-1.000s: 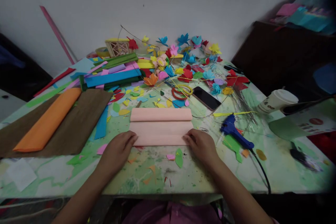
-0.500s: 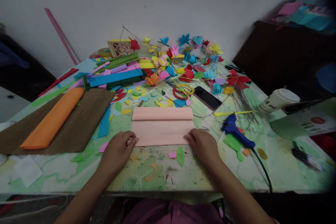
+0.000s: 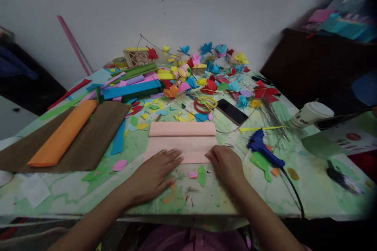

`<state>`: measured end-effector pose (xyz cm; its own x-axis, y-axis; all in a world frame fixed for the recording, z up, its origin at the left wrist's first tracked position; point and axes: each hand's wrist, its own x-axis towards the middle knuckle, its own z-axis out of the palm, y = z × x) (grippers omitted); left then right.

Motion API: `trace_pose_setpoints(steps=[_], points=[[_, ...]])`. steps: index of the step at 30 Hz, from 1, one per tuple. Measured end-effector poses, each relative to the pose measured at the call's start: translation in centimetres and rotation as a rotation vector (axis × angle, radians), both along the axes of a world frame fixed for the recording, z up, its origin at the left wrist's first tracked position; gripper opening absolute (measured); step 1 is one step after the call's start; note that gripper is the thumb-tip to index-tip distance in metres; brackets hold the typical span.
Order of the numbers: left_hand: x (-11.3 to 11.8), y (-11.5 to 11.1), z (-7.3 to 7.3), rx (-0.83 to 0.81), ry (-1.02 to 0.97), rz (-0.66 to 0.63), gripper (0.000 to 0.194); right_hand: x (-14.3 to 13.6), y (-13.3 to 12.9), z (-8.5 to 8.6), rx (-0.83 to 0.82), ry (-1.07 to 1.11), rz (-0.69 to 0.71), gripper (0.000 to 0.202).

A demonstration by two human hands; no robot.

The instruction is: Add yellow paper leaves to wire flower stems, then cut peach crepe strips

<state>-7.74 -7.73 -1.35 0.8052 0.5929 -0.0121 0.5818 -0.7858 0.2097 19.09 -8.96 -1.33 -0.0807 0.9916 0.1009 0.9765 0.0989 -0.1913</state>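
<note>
A sheet of light pink crepe paper (image 3: 188, 142) lies on the table in front of me, its far part folded or rolled into a flat band. My left hand (image 3: 156, 172) rests palm down over the paper's near left part, fingers stretched out and thumb apart on the table. At the near right corner, my right hand (image 3: 228, 164) has its thumb and fingers closed on the paper's edge. A green paper leaf (image 3: 202, 175) and a pink scrap (image 3: 193, 174) lie just in front of the sheet.
On the right are a blue glue gun (image 3: 263, 149), a phone (image 3: 232, 111) and a lidded cup (image 3: 312, 113). Scissors (image 3: 205, 104) and many paper flowers (image 3: 210, 85) lie behind. An orange crepe roll (image 3: 63, 133) rests on brown paper (image 3: 103, 137) at left.
My left hand has let go of the near left corner, moved right and flattened onto the paper. My right hand stays at its corner. The view has shifted slightly.
</note>
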Motion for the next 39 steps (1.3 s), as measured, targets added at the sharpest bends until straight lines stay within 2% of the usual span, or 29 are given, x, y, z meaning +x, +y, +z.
trace_pose_setpoints(steps=[2, 4, 5, 7, 9, 11, 13, 15, 19, 22, 26, 30, 32, 36, 38, 39], points=[[0.1, -0.2, 0.3, 0.004, 0.038, -0.027, 0.071, -0.1, -0.1, 0.0, 0.034, -0.009, -0.008, 0.024], [0.3, -0.4, 0.4, 0.011, 0.064, -0.026, 0.076, -0.9, -0.5, -0.1, 0.132, -0.026, 0.009, 0.025], [0.4, -0.5, 0.4, 0.012, 0.076, -0.022, 0.076, -1.6, -0.8, -0.1, 0.188, -0.032, 0.060, 0.032], [0.5, -0.5, 0.4, 0.024, 0.080, -0.014, 0.076, -3.4, -1.5, -0.2, 0.246, -0.029, 0.264, 0.055], [0.7, -0.6, 0.2, 0.045, 0.068, -0.013, 0.075, -5.2, -2.0, -0.2, 0.180, -0.004, 0.504, 0.069], [0.6, -0.6, 0.0, 0.071, 0.052, -0.018, 0.075, -6.0, -2.2, -0.3, 0.085, 0.018, 0.608, 0.076], [0.1, -0.6, -0.3, 0.090, 0.053, -0.029, 0.076, -5.5, -2.2, -0.4, 0.012, 0.019, 0.590, 0.078], [-0.7, -0.6, -0.6, 0.106, 0.066, -0.027, 0.080, -3.8, -2.2, -0.5, -0.029, -0.007, 0.512, 0.077], [-3.0, -0.7, -1.2, 0.157, 0.084, 0.002, 0.086, 0.1, -2.8, -0.7, -0.041, -0.092, 0.375, 0.074], [-4.6, -0.9, -1.6, 0.222, 0.074, 0.042, 0.089, 1.7, -3.4, -1.0, -0.029, -0.136, 0.323, 0.072], [-6.3, -1.5, -1.9, 0.277, 0.064, 0.099, 0.088, 2.3, -3.6, -1.4, -0.001, -0.150, 0.312, 0.071], [-7.0, -1.8, -2.1, 0.284, 0.074, 0.122, 0.086, 1.1, -3.8, -1.1, 0.034, -0.103, 0.309, 0.082], [-7.0, -1.8, -2.0, 0.264, 0.072, 0.136, 0.084, -0.4, -4.5, -0.5, 0.021, -0.042, 0.396, 0.088], [-6.6, -1.9, -1.4, 0.212, 0.057, 0.162, 0.079, -3.9, -7.0, 1.6, -0.158, 0.204, 0.709, 0.084], [-6.5, -1.8, -1.0, 0.179, 0.062, 0.169, 0.073, -5.2, -7.9, 2.6, -0.251, 0.335, 0.939, 0.065], [-6.5, -1.8, -0.8, 0.161, 0.063, 0.175, 0.070, -5.6, -8.1, 3.0, -0.270, 0.363, 1.011, 0.056]])
